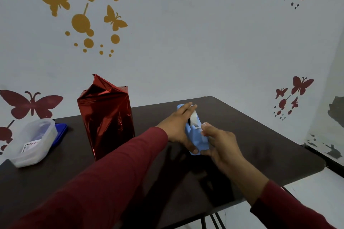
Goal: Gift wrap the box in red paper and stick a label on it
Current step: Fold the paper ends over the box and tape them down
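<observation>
Box stands upright on the dark table, left of centre and toward the far edge, already sheathed in shiny red paper; the top end is gathered into loose, creased peaks and looks not yet closed down. Foil-type wrap, judging by the glare: likely slick under the fingers, thin, quick to crease or tear at the corners, and holding any dent it gets. The box inside seems stiff and tall for its footprint, so probably easy to tip; best taken by the flat side walls low down, or steadied from the top while the flaps are pressed. Both hands are off it, working to its right. Left hand wraps the far and left side of a blue tape dispenser, fingers curled over the white roll, gripping it firm. Right hand closes on the near end, thumb and fingertips pinched at the cutter where a tab of tape shows; whether tape is truly caught between them I cannot tell. Far left, well apart from the box, a clear plastic tub with its blue lid beside it holds white paper pieces, possibly the labels.
</observation>
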Demonstrator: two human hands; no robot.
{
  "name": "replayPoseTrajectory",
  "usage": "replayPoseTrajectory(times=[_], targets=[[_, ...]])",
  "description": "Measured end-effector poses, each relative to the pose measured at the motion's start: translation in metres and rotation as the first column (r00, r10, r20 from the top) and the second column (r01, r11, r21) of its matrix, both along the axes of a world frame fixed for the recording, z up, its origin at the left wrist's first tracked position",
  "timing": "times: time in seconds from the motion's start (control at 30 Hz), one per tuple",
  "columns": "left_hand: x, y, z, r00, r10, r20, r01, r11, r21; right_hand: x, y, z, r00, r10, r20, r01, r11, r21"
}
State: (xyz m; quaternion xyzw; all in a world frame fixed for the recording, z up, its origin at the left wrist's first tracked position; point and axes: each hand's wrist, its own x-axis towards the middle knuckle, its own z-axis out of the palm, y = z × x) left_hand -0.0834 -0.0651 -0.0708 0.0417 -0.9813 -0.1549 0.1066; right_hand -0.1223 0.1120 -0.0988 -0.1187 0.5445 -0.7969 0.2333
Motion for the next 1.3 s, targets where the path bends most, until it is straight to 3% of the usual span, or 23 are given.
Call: replayPoseTrajectory(times=[0.13,0.3,0.4,0.53,0.63,0.7,0.77,0.9,1.07,1.2,1.3], targets=[[0.001,0.002,0.0,1.0,-0.009,0.005,0.009,1.0,0.004,-0.006,0.002,-0.016,0.996,-0.016,-0.084,0.023,0.997,0.077],[0.0,-0.001,0.0,0.999,-0.008,0.036,0.008,1.0,0.007,-0.008,0.002,-0.016,0.923,-0.088,-0.374,0.19,0.951,0.245],[0.002,-0.001,0.005,0.997,-0.009,0.071,0.008,1.0,0.011,-0.011,0.009,-0.028,0.887,-0.057,-0.458,0.216,0.929,0.302],[0.009,0.003,0.016,0.997,-0.018,0.079,0.022,0.999,-0.048,-0.014,0.014,-0.037,0.947,-0.04,-0.318,0.084,0.988,0.127],[0.021,0.016,0.025,0.989,-0.04,-0.144,0.031,0.997,-0.067,-0.006,0.018,-0.032,0.929,-0.159,-0.335,0.174,0.985,0.015],[0.027,0.027,0.031,0.967,-0.101,-0.232,0.109,0.994,0.025,0.001,0.022,-0.028,0.912,-0.208,-0.355,0.2,0.978,-0.06],[0.031,0.037,0.036,0.97,-0.124,-0.21,0.157,0.976,0.152,0.004,0.026,-0.024,0.909,-0.228,-0.348,0.203,0.973,-0.107],[0.033,0.05,0.046,0.991,-0.127,-0.048,0.135,0.963,0.233,0.01,0.029,-0.02,0.887,-0.229,-0.4,0.2,0.973,-0.114],[0.031,0.06,0.051,0.984,-0.134,-0.114,0.158,0.958,0.24,0.008,0.03,-0.022,0.902,-0.193,-0.385,0.182,0.981,-0.067],[0.034,0.063,0.054,0.98,-0.14,-0.142,0.166,0.968,0.188,0.002,0.031,-0.021,0.965,-0.119,-0.234,0.11,0.993,-0.049],[0.037,0.062,0.056,0.975,-0.118,-0.189,0.155,0.969,0.194,-0.001,0.034,-0.02,0.986,-0.156,-0.065,0.148,0.982,-0.119]])
